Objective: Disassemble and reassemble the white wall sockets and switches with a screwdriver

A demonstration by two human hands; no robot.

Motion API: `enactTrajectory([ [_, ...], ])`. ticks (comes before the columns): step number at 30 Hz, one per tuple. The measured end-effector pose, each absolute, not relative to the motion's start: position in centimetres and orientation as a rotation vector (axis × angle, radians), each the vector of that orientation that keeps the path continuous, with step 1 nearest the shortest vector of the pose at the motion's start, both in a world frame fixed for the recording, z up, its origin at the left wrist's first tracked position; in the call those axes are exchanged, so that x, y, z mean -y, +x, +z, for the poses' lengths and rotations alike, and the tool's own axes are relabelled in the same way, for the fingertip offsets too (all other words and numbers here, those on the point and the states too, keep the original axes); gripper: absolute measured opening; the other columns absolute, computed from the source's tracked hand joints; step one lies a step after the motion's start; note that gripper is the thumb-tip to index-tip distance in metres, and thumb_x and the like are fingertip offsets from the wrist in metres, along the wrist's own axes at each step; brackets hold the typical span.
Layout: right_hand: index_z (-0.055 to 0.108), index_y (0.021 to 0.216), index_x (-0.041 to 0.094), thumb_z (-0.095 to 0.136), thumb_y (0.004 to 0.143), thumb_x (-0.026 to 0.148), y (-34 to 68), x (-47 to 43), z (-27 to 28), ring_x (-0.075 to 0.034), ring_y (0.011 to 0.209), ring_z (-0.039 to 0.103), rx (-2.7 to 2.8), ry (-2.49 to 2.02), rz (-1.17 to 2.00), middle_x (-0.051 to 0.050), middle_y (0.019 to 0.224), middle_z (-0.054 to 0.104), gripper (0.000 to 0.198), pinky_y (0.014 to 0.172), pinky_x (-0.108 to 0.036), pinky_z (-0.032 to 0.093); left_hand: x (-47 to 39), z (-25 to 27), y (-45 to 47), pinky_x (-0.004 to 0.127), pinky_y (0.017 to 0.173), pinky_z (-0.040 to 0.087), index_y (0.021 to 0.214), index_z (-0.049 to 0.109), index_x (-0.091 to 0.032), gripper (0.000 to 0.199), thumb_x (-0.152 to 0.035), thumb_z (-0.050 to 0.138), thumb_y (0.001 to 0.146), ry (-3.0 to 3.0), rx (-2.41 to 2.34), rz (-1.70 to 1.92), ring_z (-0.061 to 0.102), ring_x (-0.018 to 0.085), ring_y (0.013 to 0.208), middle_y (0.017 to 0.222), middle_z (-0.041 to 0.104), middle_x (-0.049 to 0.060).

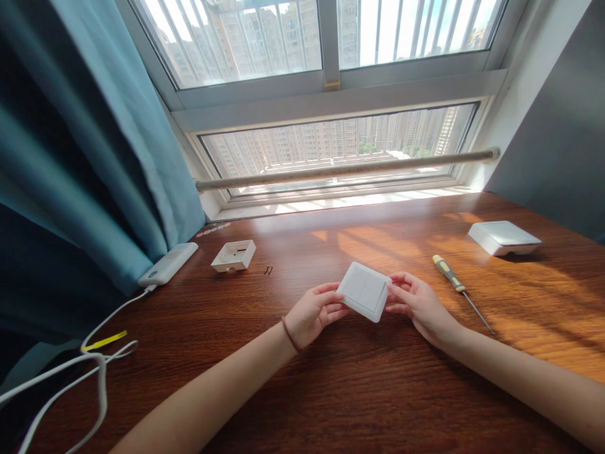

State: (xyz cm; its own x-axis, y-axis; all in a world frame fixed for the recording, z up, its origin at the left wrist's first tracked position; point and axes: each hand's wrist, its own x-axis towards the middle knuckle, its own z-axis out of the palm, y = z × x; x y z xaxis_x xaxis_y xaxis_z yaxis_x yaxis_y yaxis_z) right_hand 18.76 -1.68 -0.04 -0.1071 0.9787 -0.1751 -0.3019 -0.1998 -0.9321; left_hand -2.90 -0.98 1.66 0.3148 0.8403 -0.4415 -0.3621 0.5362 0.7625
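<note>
Between my two hands is a white wall switch (363, 291), tilted, its front with two rocker panels facing up toward me. My left hand (319, 315) pinches its left edge, thumb on top and fingers beneath. At the right edge, my right hand (416, 304) grips it the same way. The fingers under the switch are partly hidden. A screwdriver (450, 274) with a yellow and grey handle lies on the table to the right of my right hand. Beyond my left hand sit an open white mounting box (235, 256) and two small screws (268, 270).
On the wooden table (302, 391), a second white switch box (505, 238) stands at the far right. A white power bank (170, 263) with a white cable (101, 378) and yellow tie (108, 340) lies left, beside the blue curtain (118, 126). A rail (350, 170) crosses the window behind.
</note>
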Motion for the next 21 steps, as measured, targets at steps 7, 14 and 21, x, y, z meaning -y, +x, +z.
enactTrajectory([
  [7,0.050,0.099,0.019,0.067,0.074,0.036,18.5,1.8,0.7,-0.012,0.068,0.065,0.923,-1.021,1.628,-0.004,0.093,0.064,0.035,0.064,-0.025,0.052,0.2,1.8,-3.1,0.021,0.065,0.054,0.091,0.061,-0.009,0.021,-0.002,0.059,0.070,0.564,-0.942,1.011,0.065,0.013,0.071,0.086,0.068,0.010],
  [14,0.052,0.095,0.019,0.068,0.071,0.037,18.7,1.4,0.0,-0.011,0.064,0.065,0.913,-1.100,1.665,-0.003,0.088,0.061,0.034,0.060,-0.023,0.051,-5.3,3.8,-9.4,0.020,0.058,0.054,0.085,0.061,-0.008,0.017,0.001,0.052,0.075,0.532,-1.109,1.354,0.063,0.011,0.062,0.074,0.067,0.007],
  [21,0.054,0.096,0.018,0.069,0.070,0.037,18.8,1.6,-0.5,-0.009,0.060,0.063,0.958,-1.087,1.650,-0.001,0.082,0.061,0.035,0.054,-0.019,0.048,-9.2,2.4,-17.6,0.019,0.050,0.050,0.089,0.058,-0.009,0.012,-0.003,0.050,0.082,0.363,-1.321,1.541,0.057,0.009,0.057,0.070,0.061,0.004],
])
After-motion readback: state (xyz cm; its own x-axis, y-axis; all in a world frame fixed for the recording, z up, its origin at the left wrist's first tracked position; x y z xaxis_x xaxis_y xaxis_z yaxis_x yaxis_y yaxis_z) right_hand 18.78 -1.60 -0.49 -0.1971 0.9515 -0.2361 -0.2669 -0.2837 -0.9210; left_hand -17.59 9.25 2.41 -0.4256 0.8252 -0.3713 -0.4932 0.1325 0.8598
